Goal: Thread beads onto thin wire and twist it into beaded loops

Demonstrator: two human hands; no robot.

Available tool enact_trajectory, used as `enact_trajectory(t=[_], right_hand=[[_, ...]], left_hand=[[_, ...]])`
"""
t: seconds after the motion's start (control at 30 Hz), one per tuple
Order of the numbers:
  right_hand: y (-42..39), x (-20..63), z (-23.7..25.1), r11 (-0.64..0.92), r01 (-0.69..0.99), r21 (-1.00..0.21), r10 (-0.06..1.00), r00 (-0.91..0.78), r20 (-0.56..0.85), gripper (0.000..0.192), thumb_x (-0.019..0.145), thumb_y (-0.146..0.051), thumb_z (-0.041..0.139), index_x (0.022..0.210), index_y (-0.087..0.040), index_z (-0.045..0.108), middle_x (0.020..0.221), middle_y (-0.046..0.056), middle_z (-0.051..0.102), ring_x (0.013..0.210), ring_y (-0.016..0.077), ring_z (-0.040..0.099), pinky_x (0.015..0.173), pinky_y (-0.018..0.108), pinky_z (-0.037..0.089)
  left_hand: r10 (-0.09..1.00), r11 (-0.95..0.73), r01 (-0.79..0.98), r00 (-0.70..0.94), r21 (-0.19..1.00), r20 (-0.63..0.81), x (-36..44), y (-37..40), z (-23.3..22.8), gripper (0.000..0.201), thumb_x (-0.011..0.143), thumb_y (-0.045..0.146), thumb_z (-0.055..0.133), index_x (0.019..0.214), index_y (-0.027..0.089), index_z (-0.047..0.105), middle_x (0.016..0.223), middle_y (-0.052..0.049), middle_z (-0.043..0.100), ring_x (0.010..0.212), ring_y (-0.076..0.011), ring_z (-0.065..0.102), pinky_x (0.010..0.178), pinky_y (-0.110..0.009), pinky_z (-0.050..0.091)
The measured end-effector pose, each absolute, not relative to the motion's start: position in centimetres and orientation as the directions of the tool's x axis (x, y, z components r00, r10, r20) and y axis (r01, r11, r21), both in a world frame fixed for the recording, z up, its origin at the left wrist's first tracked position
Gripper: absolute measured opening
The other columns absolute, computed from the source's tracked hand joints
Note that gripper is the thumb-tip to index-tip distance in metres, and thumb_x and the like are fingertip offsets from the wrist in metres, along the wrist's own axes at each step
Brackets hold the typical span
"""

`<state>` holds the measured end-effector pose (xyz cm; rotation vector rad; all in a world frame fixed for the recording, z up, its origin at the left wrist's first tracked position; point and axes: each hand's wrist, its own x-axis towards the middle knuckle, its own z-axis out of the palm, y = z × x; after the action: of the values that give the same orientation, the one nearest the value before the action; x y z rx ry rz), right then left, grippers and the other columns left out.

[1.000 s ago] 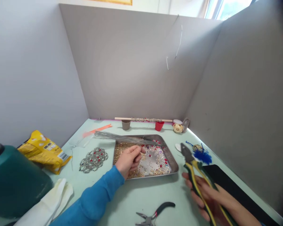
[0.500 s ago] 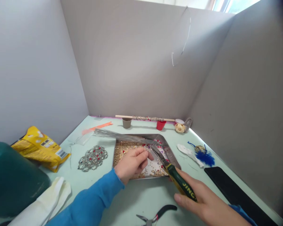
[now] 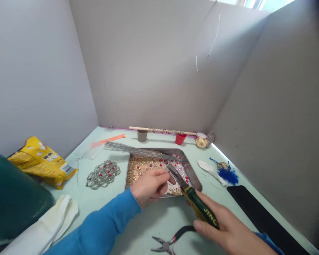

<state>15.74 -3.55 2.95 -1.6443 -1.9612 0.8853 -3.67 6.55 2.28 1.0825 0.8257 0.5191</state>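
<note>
My right hand (image 3: 220,223) is wrapped round the dark green and yellow handles of a pair of pliers (image 3: 199,203) lettered "JING". The pliers' jaws point up and left, right beside the fingertips of my left hand (image 3: 151,184). Those left fingers are pinched together; whatever tiny piece they hold is too small to make out. Both hands are over the near part of a metal tray (image 3: 194,174) holding gold, silver, red and purple beads. A bundle of thin straight wires (image 3: 143,153) lies across the tray's far left edge.
A second pair of pliers (image 3: 164,245) with black handles lies in front. Left are a beaded wire piece (image 3: 103,174), a yellow packet (image 3: 44,161) and a green container (image 3: 16,198). A beaded stick (image 3: 138,128) rests across two small cups behind. A black slab (image 3: 266,219) lies right.
The pliers' jaws have come closer to my left fingertips. My view has shifted slightly, showing more of the black-handled pliers' jaws.
</note>
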Motion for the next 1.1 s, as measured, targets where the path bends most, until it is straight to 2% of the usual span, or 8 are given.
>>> enact_trajectory(t=[0.23, 0.47, 0.63, 0.83, 1.1], right_hand=[[-4.1, 15.1, 3.4, -0.002, 0.648, -0.761, 0.986, -0.124, -0.108, 0.059, 0.076, -0.043, 0.060, 0.130, -0.022, 0.048, 0.128, 0.010, 0.053, 0.115, 0.0279, 0.050, 0.096, 0.040, 0.041], [-4.5, 15.2, 2.8, -0.096, 0.489, -0.867, 0.961, -0.182, -0.210, 0.057, 0.080, -0.041, 0.056, 0.133, -0.022, 0.043, 0.115, 0.008, 0.061, 0.102, 0.0229, 0.058, 0.091, 0.036, 0.045], [-4.4, 15.1, 2.6, -0.062, 0.493, -0.868, 0.966, -0.189, -0.176, 0.059, 0.080, -0.038, 0.057, 0.135, -0.023, 0.040, 0.117, 0.008, 0.060, 0.105, 0.0234, 0.057, 0.093, 0.036, 0.044], [-4.3, 14.9, 2.5, -0.013, 0.555, -0.832, 0.974, -0.181, -0.135, 0.057, 0.081, -0.037, 0.056, 0.134, -0.022, 0.041, 0.124, 0.008, 0.055, 0.106, 0.0244, 0.056, 0.095, 0.038, 0.042], [-4.4, 15.1, 1.1, 0.062, 0.665, -0.744, 0.979, -0.186, -0.085, 0.059, 0.083, -0.034, 0.053, 0.137, -0.017, 0.036, 0.134, 0.011, 0.046, 0.122, 0.0271, 0.043, 0.103, 0.042, 0.032]], left_hand=[[0.727, 0.369, 0.083, 0.595, 0.926, -0.343, -3.3, 5.7, 3.0, 0.019, 0.079, 0.030, 0.046, 0.071, 0.017, 0.058, 0.040, 0.006, 0.035, 0.031, -0.0043, 0.016, 0.033, -0.020, 0.005], [0.691, 0.367, 0.124, 0.628, 0.922, -0.359, -3.5, 5.7, 2.9, 0.022, 0.080, 0.033, 0.048, 0.068, 0.017, 0.058, 0.039, 0.007, 0.033, 0.030, -0.0036, 0.014, 0.033, -0.021, 0.005], [0.680, 0.352, 0.152, 0.636, 0.924, -0.364, -3.5, 5.7, 2.5, 0.022, 0.078, 0.034, 0.051, 0.071, 0.016, 0.061, 0.039, 0.006, 0.036, 0.028, -0.0037, 0.016, 0.033, -0.021, 0.005], [0.651, 0.310, 0.241, 0.651, 0.920, -0.390, -3.5, 5.7, 2.4, 0.024, 0.081, 0.034, 0.044, 0.079, 0.015, 0.059, 0.041, 0.008, 0.037, 0.029, -0.0041, 0.019, 0.033, -0.020, 0.010], [0.671, 0.241, 0.314, 0.630, 0.918, -0.391, -3.2, 5.7, 2.1, 0.023, 0.081, 0.031, 0.042, 0.081, 0.016, 0.059, 0.040, 0.008, 0.035, 0.031, -0.0053, 0.022, 0.036, -0.020, 0.014]])
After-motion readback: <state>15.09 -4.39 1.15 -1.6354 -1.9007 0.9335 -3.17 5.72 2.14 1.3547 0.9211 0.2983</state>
